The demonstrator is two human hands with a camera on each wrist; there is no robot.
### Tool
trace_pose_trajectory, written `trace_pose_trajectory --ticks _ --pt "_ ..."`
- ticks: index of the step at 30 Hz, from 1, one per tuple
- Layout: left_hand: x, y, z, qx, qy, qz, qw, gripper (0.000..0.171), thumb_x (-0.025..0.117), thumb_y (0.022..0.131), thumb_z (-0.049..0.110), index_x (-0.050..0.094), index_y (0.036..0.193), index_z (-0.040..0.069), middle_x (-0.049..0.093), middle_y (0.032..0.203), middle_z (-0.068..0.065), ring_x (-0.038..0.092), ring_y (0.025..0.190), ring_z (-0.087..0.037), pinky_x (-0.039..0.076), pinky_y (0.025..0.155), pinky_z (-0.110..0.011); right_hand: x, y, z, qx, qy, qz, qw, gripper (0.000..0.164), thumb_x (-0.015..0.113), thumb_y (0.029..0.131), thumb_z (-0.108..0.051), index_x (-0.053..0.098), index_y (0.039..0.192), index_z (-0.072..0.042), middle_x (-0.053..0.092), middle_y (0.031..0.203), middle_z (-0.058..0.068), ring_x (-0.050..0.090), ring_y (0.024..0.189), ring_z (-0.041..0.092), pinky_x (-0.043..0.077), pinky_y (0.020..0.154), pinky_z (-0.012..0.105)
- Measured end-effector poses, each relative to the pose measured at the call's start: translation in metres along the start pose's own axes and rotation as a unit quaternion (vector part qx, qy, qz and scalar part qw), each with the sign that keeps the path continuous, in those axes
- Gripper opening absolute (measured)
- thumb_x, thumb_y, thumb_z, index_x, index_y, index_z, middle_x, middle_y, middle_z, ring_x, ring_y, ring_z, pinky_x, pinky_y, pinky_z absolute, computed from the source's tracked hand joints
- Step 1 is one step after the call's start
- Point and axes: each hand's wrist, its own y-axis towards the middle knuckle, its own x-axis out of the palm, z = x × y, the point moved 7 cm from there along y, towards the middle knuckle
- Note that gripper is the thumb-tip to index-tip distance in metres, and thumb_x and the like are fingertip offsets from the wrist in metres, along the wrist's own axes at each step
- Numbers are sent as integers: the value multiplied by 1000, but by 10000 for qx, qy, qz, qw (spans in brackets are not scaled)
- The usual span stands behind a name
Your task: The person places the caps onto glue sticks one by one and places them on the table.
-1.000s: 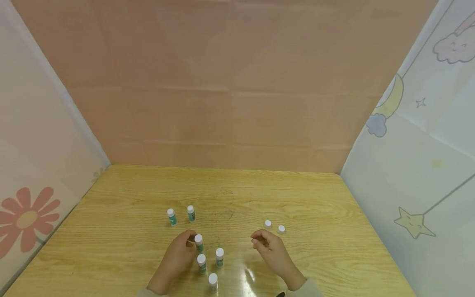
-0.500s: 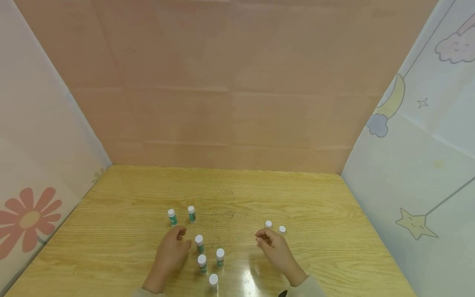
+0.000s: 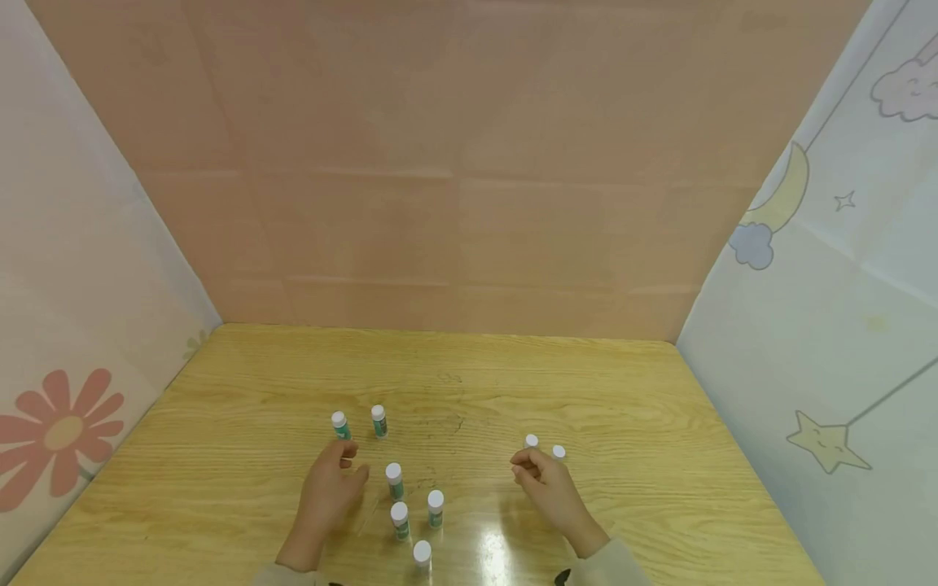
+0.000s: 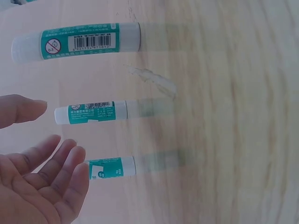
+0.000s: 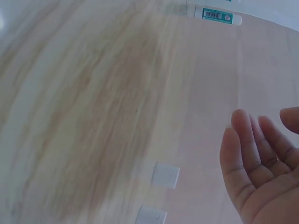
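Tube stands upright on the surface, 12 o'clock of the left hand; that hand loosely spread, nothing held, contact cannot be told. Probably light, stiff, smooth; best pinched at the labelled body. Right hand relaxed, thumb apart, two white caps near its 11 and 12 o'clock. Neighbour tube at 3 narrows finger room; more towards 10, far edge well apart

Both sleeves are pale beige (nearly cream).
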Motion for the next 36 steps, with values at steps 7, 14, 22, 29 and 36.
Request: trace_pose_trajectory --ticks 7,14,22,29,36 --pt "-1 2 -4 -123 103 59 9999 40 61 77 11 47 109 -9 50 106 -22 50 93 -34 45 72 -44 -2 2 8 298 -20 30 9995 18 50 87 -7 53 95 8 56 85 14 55 73 20 46 63 18" --pt "-3 3 -7 -222 76 161 9996 47 60 78 11 40 114 -12 46 109 -26 48 95 -38 45 73 -47 -6 4 20 430 -75 30 9990 16 49 87 -5 52 96 8 55 86 15 54 74 20 46 63 19" --pt "-4 4 -8 -175 36 184 9997 47 58 80 11 39 115 -14 45 108 -27 48 94 -39 45 73 -47 -11 4 16 558 -39 92 9984 14 49 86 -3 52 95 8 56 86 15 54 75 22 47 63 20" --pt "-6 6 -11 -288 -119 211 9993 45 57 81 10 39 115 -14 45 109 -28 48 94 -39 46 72 -45 -9 4 36 603 -162 82 9980 14 50 86 -5 53 95 6 56 86 12 54 75 17 46 64 19" --pt "-5 9 -18 -615 -221 151 9977 48 56 80 12 36 116 -13 43 112 -29 47 97 -40 43 75 -47 -11 4 39 732 -154 108 9971 14 49 87 -5 53 95 5 56 86 11 52 75 16 46 62 20"
